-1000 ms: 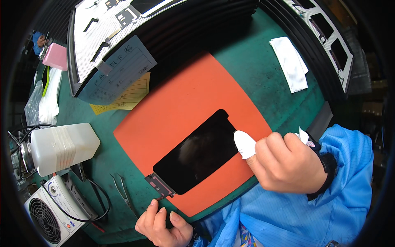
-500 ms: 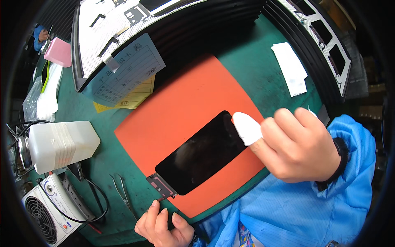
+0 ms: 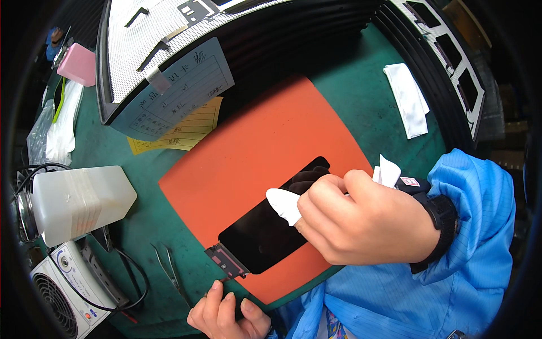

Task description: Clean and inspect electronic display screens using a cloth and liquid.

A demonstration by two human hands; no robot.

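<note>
A black phone screen lies face up and slanted on an orange mat. At its near left end sits a small circuit strip with a flex cable. My left hand is closed at the tail of this strip, fingertips pinching its edge. My right hand is shut on a white wiping cloth, folded to a point over the fingertip. The cloth's tip is over the middle of the screen; the hand hides the right part of the glass. Smudges show near the screen's far end.
Tweezers lie left of the mat. A white plastic bottle and a small fan unit with cables stand at left. Black racks with a blue card border the back. A folded white cloth lies at right.
My right hand has moved left and toward me with the cloth, from the screen's far right end to its middle. My left hand has stayed at the strip.
</note>
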